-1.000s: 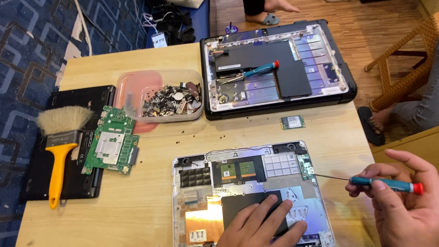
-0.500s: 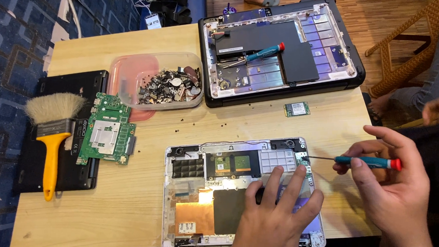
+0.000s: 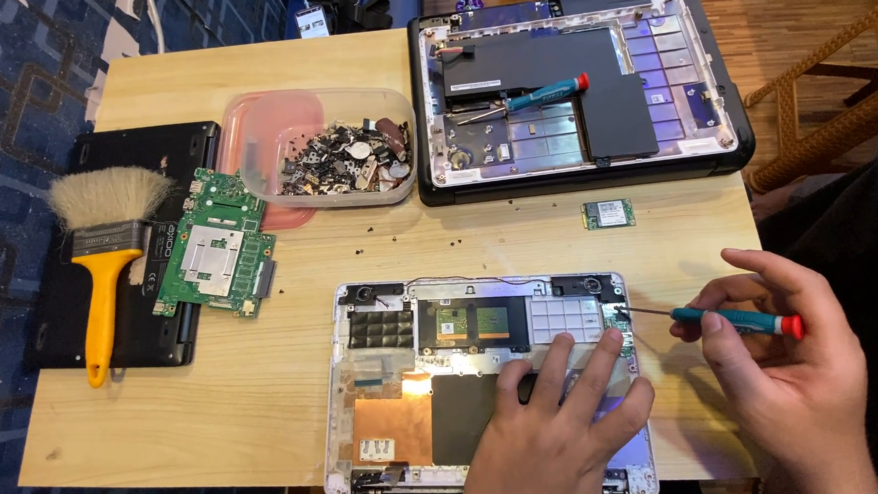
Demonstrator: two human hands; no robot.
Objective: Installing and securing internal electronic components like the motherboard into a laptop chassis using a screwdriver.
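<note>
Change: since half a second ago, screwdriver tip has come in to the right edge of the opened laptop; left hand has stayed pressed on it.
Right hand point(image 3: 786, 379): fingers grasping a teal screwdriver point(image 3: 728, 317), red cap outward, shaft nearly level.
Left hand point(image 3: 559, 436): fingers spread flat, clasping nothing, on the black panel of the opened laptop point(image 3: 391, 380).
Position: laptop sits at the table's point(image 3: 268, 426) near edge, overhanging slightly.
Open room: bare wood left of laptop; small green card point(image 3: 608, 214) lies beyond.
Far side: second laptop point(image 3: 576, 94), tub of screws point(image 3: 339, 162), circuit board point(image 3: 209, 251), brush point(image 3: 104, 255).
</note>
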